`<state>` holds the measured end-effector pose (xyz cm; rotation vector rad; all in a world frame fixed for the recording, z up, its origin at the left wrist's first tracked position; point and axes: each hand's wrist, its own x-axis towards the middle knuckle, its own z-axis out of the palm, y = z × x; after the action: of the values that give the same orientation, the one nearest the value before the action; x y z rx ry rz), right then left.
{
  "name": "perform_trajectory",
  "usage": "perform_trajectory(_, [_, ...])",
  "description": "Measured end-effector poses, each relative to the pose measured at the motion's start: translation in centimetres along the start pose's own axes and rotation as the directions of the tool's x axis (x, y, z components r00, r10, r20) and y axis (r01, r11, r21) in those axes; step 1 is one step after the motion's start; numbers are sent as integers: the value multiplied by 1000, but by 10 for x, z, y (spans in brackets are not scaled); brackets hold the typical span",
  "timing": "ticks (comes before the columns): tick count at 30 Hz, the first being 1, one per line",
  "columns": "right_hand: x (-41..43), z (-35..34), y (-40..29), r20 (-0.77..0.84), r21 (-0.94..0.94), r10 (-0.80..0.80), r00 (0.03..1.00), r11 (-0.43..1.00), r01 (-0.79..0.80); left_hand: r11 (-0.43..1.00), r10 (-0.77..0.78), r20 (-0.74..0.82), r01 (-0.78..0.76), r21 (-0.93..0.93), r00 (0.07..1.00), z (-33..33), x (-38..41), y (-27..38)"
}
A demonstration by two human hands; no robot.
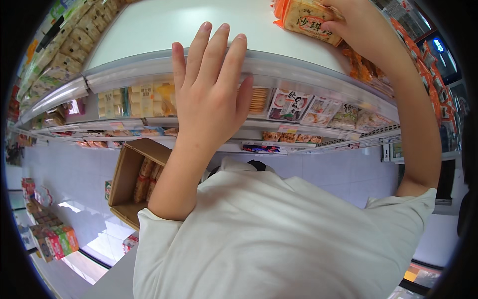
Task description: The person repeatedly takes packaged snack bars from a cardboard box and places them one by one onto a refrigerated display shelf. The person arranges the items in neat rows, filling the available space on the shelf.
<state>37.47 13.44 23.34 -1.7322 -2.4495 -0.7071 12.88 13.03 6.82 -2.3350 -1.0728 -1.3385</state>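
My left hand is spread, palm down, over the clear plastic front edge of a white shelf; nothing is in it. At the shelf's right part, my right hand has its fingers on a plastic-packed block of pastry with an orange wrapper end, which bears writing. The tips of some right fingers are cut off by the picture's top edge. Just below that hand, orange-brown snack packs lie on the same shelf.
Bagged square pastries fill the left of the shelf. Lower tiers hold packed rolls, round biscuits and other snack packs. An open cardboard box with wrapped snacks stands below left. Orange packs line the right side.
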Motion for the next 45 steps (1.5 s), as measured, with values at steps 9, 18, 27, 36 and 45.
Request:
perform_trajectory(9, [2,5,1,110,-24,23,994,1000,-20,991,19,25,-16,-129,1000,-9,-1,-7])
perform_trajectory(18, [-17,-1,-35,-318,-105,-75,945,993,44,983,25,-203,-61,-173,979,-72,-65,-60])
perform_trajectory(27, [-95,76,-157,-67,833,-417,906,476,281,602,-748,306,797,-59,588,-110,-218,-133])
perform_trajectory(36, [-106,181,-286,121,975,-401,908,220,-33,571,-435,891,724,387,-133,-39,-351,-101])
perform_trajectory(45, [-108,185,-293,193,974,-346,918,184,-135,453,-379,908,819,352,-181,-57,-313,-123])
